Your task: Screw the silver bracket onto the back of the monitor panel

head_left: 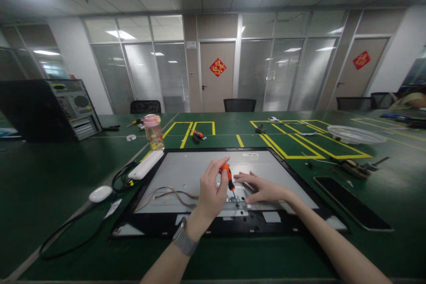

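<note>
My left hand, with a watch on its wrist, is closed round the handle of an orange and black screwdriver. The screwdriver leans, its shaft pointing down at a small metal bracket area near the front edge of a flat display panel. Over the panel, just right of the screwdriver, my right hand has its fingers spread; its thumb is close to the bracket. Whether the fingertips press on anything is hard to see. Several thin wires run across the panel to the left of my left hand.
Left of the panel are a white power strip, a pink-lidded bottle, a white mouse and a computer case. A phone and a dark tool lie to the right. Red-handled pliers lie behind the panel.
</note>
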The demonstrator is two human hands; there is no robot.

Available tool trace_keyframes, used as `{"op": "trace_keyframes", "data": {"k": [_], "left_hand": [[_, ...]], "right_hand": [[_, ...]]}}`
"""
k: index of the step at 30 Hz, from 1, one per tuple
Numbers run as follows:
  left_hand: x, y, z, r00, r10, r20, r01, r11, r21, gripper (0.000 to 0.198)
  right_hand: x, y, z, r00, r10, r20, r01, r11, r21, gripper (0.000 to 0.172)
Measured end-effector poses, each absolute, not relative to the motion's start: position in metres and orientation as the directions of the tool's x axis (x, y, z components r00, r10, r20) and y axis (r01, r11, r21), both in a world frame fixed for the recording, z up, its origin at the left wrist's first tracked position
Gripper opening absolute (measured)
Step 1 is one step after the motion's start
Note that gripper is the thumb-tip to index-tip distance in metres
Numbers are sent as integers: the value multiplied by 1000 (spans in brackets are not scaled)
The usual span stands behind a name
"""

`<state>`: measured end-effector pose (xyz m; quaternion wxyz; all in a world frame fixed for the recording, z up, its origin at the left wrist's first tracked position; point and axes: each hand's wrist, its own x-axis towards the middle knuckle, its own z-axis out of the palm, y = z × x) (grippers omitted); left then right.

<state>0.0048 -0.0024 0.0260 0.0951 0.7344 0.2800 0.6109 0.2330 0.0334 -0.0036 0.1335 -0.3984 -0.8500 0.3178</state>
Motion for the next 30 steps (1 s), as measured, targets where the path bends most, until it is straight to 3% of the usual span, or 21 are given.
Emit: {"op": "trace_keyframes", "data": {"k": [9,15,23,30], "left_hand": [[5,-5,34,105,513,852,314,-830,461,18],[4,-6,33,139,578,804,213,-810,546,28],[6,-3,32,93,577,811,229,-805,547,17],[6,-4,32,137,620,773,159,-784,600,27]], "right_hand": [[233,34,-4,-654,757,-10,587,498,-639,74],[232,33,-3,-648,761,-4,583,493,-645,73],[232,32,-1,-644,765,-10,590,489,-642,73],[231,32,-1,-645,764,-8,588,490,-643,73]]}}
